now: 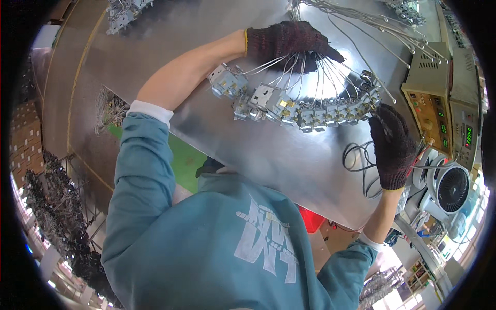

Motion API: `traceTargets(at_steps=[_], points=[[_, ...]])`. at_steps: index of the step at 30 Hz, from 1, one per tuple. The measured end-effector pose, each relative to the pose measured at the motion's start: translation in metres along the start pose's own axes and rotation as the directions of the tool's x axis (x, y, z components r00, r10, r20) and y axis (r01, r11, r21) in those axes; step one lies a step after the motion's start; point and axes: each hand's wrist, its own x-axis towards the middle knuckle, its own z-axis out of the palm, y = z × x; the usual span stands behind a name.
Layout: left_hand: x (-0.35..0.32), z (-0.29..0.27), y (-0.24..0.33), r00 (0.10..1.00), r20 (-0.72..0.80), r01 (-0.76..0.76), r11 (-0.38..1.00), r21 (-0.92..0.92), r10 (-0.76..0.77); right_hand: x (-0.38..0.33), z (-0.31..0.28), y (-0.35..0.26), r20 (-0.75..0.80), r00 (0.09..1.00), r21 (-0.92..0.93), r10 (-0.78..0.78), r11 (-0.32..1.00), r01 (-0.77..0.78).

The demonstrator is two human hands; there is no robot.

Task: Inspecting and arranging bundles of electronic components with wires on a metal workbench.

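Note:
Both of my hands wear dark knit gloves. My left hand (289, 44) is closed round a bundle of white wires (323, 75) above the metal table. The wires fan out from it to a curved row of metal socket units (336, 111), with larger grey socket blocks (268, 96) at its left end. At the row's right end is my right hand (393, 150), fingers curled together. A thin greyish piece shows at its fingers, too small to name. Long white leads with round tips (408, 39) spread out beyond my left hand.
Two bench instruments (429, 116) with lit digits stand on the right, a red lead (422, 154) at their front. Closer in are a coiled dark cable (356, 157) and a white fan (451, 188). More socket assemblies (124, 15) lie at the far left. A red bin (311, 219) sits below the table edge.

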Motion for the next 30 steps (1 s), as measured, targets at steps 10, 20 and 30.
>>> traceTargets(at_steps=[10,20,30], points=[[0.002,-0.006,0.008,1.0,-0.022,-0.01,0.998,-0.066,0.009,-0.026,0.015,-0.02,0.047,0.881,0.534,0.471,0.733,-0.421],[0.0,0.002,0.0,0.999,-0.042,-0.031,0.999,0.03,0.032,-0.011,0.008,-0.025,-0.036,0.997,0.079,0.063,0.995,-0.06],[0.004,0.006,-0.002,1.0,-0.012,-0.011,0.997,0.071,0.011,-0.033,0.027,-0.052,0.026,0.814,0.61,0.58,0.636,-0.472]])
